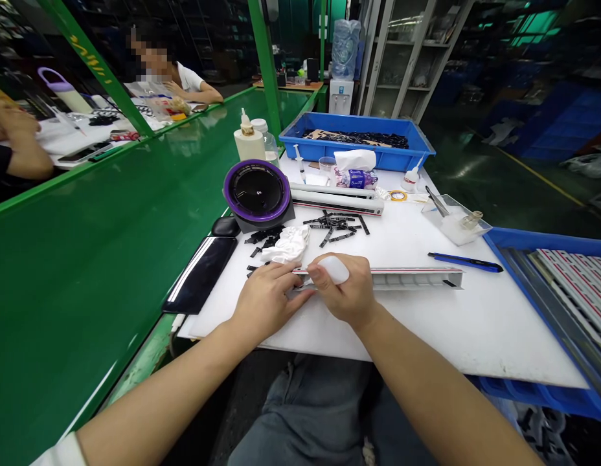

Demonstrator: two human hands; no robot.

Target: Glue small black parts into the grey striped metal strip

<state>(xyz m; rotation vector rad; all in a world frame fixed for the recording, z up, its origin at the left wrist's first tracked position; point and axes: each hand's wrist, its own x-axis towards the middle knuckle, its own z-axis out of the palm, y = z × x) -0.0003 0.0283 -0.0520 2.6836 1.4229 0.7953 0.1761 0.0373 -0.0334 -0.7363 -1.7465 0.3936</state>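
Note:
My right hand [346,285] is wrapped round a small white squeeze bottle [335,268], its rounded base up and its tip pointing down to the left. Under both hands, a long grey-white channel profile [412,279] with a red line along its edge lies across the table. My left hand [269,298] grips the left end of this profile, thumb in front and fingers behind. The bottle's tip is close to the left fingertips, partly hidden. One small black piece [449,283] shows inside the profile's right end. Beyond my hands lie loose black strips [337,226] and a crumpled white cloth [287,244].
A round purple-rimmed fan [258,192] stands at the back left, beside more profiles [337,202]. A blue bin [356,150] is behind. To the right are a blue utility knife [465,262], a clear tray [456,223] and a blue crate [548,239]. Other people sit beyond the green partition [87,259].

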